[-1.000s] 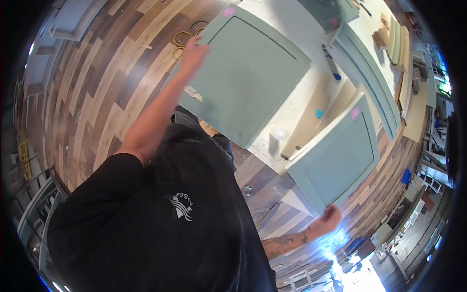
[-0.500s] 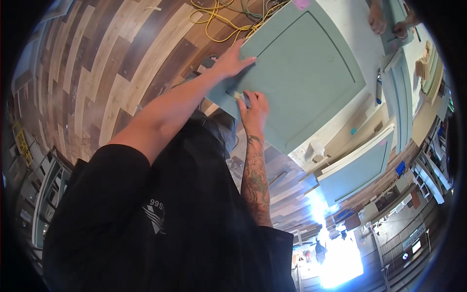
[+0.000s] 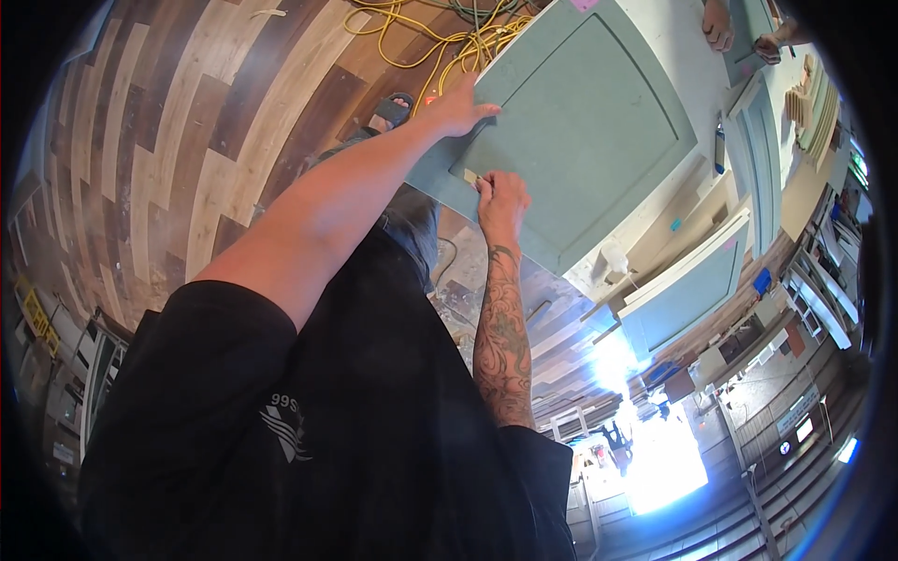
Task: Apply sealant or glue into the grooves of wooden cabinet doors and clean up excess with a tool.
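A pale green cabinet door (image 3: 585,140) with a recessed panel lies face up before me. My left hand (image 3: 458,107) grips its left edge, thumb stretched over the face and the other fingers along the side. Lower down, my right hand (image 3: 505,198) is closed in a pinch on a small pale-yellow piece that looks like folded sandpaper (image 3: 470,176). That piece touches the door at the near left corner of the groove around the panel. My fingers partly cover it.
Yellow cords (image 3: 412,35) lie on the wood-plank floor (image 3: 215,103) beyond the door. More green panels (image 3: 687,285) and a white bottle (image 3: 614,257) are to the right. Another person's hands (image 3: 718,28) are at a green panel at upper right.
My right hand has shifted slightly right and turned, with its fingers more curled over the piece. My left hand stays on the edge. The whole view has moved a little.
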A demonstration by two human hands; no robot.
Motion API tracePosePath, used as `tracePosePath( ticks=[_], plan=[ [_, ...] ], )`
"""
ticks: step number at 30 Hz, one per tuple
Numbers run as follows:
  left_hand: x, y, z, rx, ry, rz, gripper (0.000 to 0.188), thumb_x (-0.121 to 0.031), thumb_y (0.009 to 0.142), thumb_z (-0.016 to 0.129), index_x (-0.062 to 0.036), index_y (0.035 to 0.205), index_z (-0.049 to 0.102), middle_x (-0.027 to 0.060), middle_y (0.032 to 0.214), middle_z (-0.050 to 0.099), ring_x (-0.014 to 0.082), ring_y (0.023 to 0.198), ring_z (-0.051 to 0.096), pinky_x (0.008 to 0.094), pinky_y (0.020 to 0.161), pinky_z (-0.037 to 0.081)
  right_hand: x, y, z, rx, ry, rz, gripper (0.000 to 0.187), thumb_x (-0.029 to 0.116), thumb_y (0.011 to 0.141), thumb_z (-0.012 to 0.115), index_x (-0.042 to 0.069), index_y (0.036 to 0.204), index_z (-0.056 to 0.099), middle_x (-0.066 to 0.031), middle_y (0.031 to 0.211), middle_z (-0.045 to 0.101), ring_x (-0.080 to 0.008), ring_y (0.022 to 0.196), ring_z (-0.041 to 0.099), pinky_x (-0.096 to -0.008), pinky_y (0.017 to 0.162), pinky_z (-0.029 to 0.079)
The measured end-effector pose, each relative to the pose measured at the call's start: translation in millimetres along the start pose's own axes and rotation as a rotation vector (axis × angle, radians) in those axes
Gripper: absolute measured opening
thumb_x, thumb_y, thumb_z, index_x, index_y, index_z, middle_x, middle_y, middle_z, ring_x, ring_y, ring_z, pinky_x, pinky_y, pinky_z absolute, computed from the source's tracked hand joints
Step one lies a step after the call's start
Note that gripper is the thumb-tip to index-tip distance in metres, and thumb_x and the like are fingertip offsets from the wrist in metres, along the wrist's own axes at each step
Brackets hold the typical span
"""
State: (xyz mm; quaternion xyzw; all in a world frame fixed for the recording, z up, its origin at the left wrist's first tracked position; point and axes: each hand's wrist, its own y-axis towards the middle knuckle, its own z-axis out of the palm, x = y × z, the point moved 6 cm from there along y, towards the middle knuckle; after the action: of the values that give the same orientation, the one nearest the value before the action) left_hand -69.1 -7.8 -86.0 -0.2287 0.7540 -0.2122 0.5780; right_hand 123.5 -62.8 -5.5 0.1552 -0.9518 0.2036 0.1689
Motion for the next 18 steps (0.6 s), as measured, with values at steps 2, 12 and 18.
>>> tracePosePath(
  ticks=[2, 12, 18],
  plan=[
    [-4, 0, 3, 0.011, 0.004, -0.010, 0.083, -0.047, 0.094, 0.072, 0.0016, 0.150, 0.034, 0.0284, 0.146, 0.051, 0.0407, 0.138, 0.050, 0.0470, 0.112, 0.042, 2, 0, -3, -0.010, -0.064, -0.022, 0.012, 0.018, 0.089, 0.074, 0.014, 0.097, 0.066, -0.0054, 0.098, 0.065, -0.0285, 0.100, 0.060, -0.0463, 0.090, 0.041],
    [-5, -4, 1, -0.001, 0.027, -0.073, 0.085, -0.046, 0.095, 0.072, -0.0005, 0.153, 0.030, 0.0292, 0.140, 0.058, 0.0427, 0.130, 0.057, 0.0493, 0.107, 0.045, -49, -39, -6, -0.156, 0.405, 0.136, 0.009, 0.012, 0.096, 0.066, 0.006, 0.100, 0.060, -0.0070, 0.092, 0.062, -0.0238, 0.084, 0.061, -0.0398, 0.077, 0.046],
    [8, 5, -1, -0.018, -0.002, 0.015, 0.087, -0.046, 0.095, 0.072, -0.0027, 0.155, 0.026, 0.0288, 0.142, 0.056, 0.0396, 0.132, 0.056, 0.0456, 0.111, 0.043, -101, -122, 4, -0.493, 1.329, 0.791, 0.023, 0.018, 0.106, 0.056, 0.002, 0.120, 0.049, -0.0053, 0.089, 0.059, -0.0140, 0.070, 0.058, -0.0294, 0.062, 0.046]
  ],
)
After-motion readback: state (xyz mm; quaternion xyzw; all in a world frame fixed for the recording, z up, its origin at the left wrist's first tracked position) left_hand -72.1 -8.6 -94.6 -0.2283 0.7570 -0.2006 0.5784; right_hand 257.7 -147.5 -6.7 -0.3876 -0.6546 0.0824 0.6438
